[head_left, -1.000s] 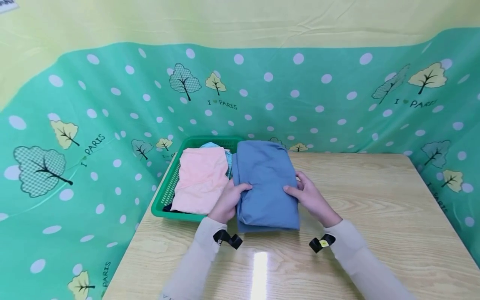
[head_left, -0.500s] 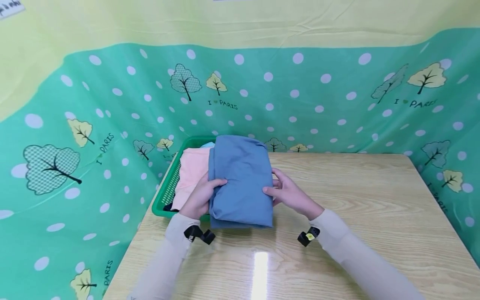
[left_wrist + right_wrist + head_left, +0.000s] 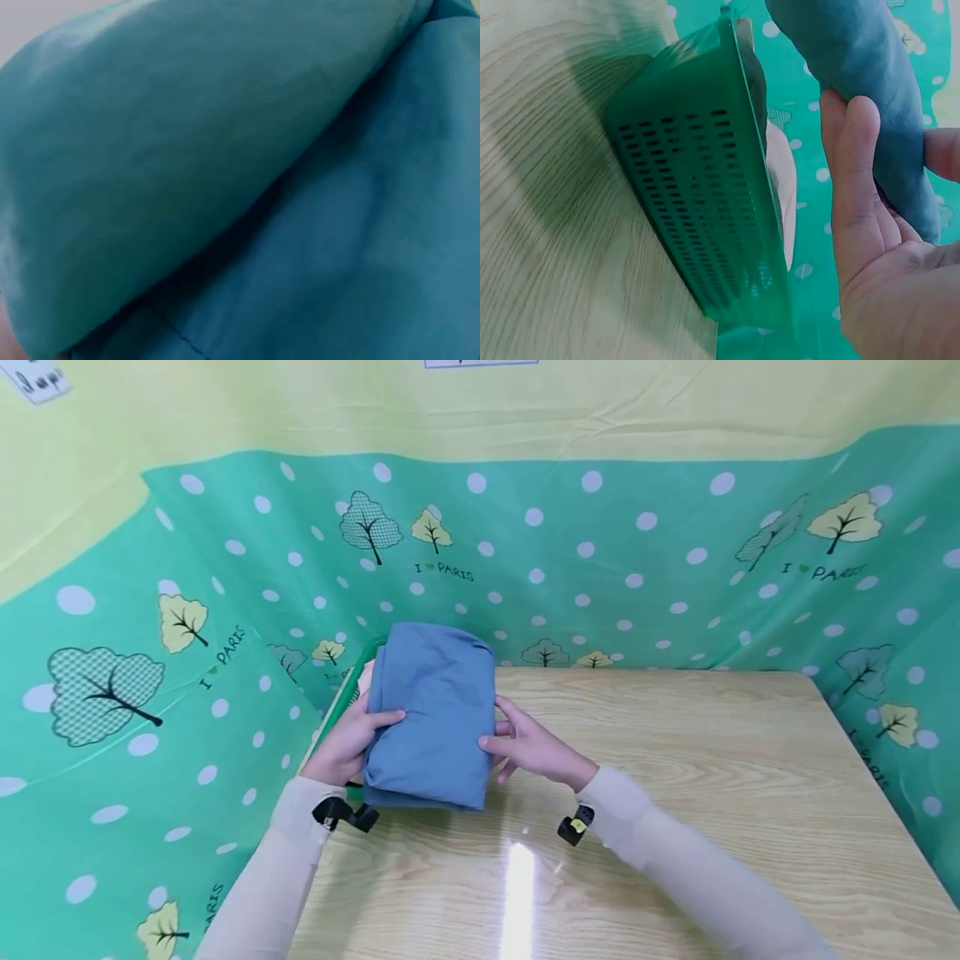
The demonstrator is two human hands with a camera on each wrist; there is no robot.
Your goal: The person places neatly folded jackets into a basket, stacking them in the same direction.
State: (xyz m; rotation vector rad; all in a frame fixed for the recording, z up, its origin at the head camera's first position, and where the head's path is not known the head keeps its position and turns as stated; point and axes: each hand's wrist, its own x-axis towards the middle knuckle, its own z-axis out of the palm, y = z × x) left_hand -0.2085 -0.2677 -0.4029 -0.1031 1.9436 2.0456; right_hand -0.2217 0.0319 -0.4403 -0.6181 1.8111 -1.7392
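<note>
A folded blue cloth garment (image 3: 435, 710) is held up over the green basket (image 3: 347, 700), hiding most of it. On its left side my left hand (image 3: 351, 739) grips the edge, thumb on top. My right hand (image 3: 536, 745) pinches the opposite edge between thumb and fingers, seen also in the right wrist view, where the folded garment (image 3: 877, 82) is above and apart from the basket (image 3: 697, 172). Blue fabric (image 3: 187, 135) fills the left wrist view. A sliver of pink cloth (image 3: 365, 677) shows in the basket behind the garment.
The basket stands on a wooden table (image 3: 675, 760), near its back left corner. A green and yellow patterned curtain (image 3: 615, 543) hangs behind and along the left side. A bright light reflection lies on the table's front part.
Both hands have carried the folded blue garment leftward, from beside the basket to above it. The pink cloth, earlier in plain view, is now mostly covered from sight.
</note>
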